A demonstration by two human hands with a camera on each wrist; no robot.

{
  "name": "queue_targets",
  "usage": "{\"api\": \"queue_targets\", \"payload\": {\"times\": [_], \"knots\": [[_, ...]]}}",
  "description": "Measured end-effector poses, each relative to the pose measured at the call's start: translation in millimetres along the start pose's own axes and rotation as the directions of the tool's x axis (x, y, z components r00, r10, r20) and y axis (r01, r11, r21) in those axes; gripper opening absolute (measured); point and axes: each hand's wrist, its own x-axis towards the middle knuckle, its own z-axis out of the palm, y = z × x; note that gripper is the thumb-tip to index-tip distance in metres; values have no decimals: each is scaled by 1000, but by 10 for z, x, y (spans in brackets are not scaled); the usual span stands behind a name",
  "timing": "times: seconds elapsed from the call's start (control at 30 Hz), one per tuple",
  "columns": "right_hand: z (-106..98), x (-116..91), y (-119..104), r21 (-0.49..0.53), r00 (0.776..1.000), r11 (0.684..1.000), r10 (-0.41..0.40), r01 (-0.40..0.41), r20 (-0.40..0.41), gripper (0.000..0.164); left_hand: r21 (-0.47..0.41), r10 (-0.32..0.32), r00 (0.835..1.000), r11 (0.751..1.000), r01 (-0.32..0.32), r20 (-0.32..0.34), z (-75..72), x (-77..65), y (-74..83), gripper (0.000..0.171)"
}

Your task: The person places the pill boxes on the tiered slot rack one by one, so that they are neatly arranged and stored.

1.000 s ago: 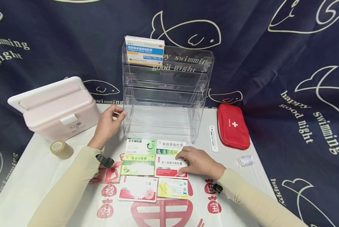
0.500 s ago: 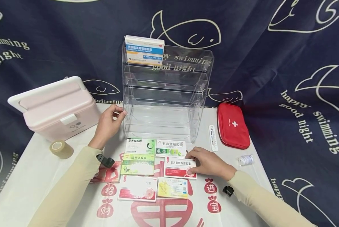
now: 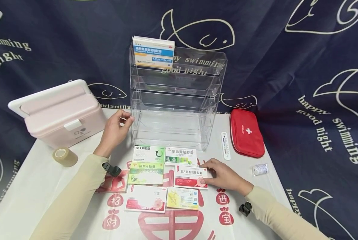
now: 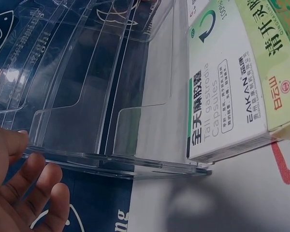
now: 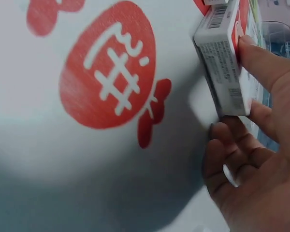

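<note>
At the left side of a clear tiered display rack, my left hand pinches the edge of its side panel between thumb and forefinger. The other fingers curl loosely in the left wrist view. My right hand holds the right end of a red-and-white medicine box, thumb on its printed face and fingertips at its edge. Around it lie a green-and-white box, a white box with a green arrow, a light green box, another red-and-white box and a yellow-and-white box.
A blue-and-white box stands in the rack's top tier at left. On the left are a pink case, a tape roll and a red box. A thermometer card, red first-aid pouch and wrapped roll lie right.
My right hand has drawn the red-and-white box to the right, away from the light green box, and its grip has shifted slightly toward the box's right end. My left hand stays at the rack.
</note>
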Motion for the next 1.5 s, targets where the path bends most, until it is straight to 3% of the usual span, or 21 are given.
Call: {"api": "queue_targets", "payload": {"times": [0.3, 0.53, 1.0, 1.17, 1.5], "knots": [[46, -6, 3, 109, 996, 994, -10, 20, -93, 50, -12, -6, 1000, 1000, 6, 7, 3, -6, 5, 21], [50, 9, 3, 157, 981, 984, -50, 80, -185, 52, -2, -1, 1000, 1000, 1, 7, -4, -1, 11, 22], [68, 21, 18, 215, 981, 971, -68, 107, -180, 49, -7, 18, 1000, 1000, -18, 3, -5, 4, -6, 21], [98, 19, 47, 211, 976, 969, -82, 125, -201, 46, -4, 25, 1000, 1000, -25, 0, -3, 6, -6, 21], [120, 37, 39, 123, 938, 974, -140, 187, -319, 44, -19, 20, 1000, 1000, -20, 0, -2, -1, 8, 21]]}}
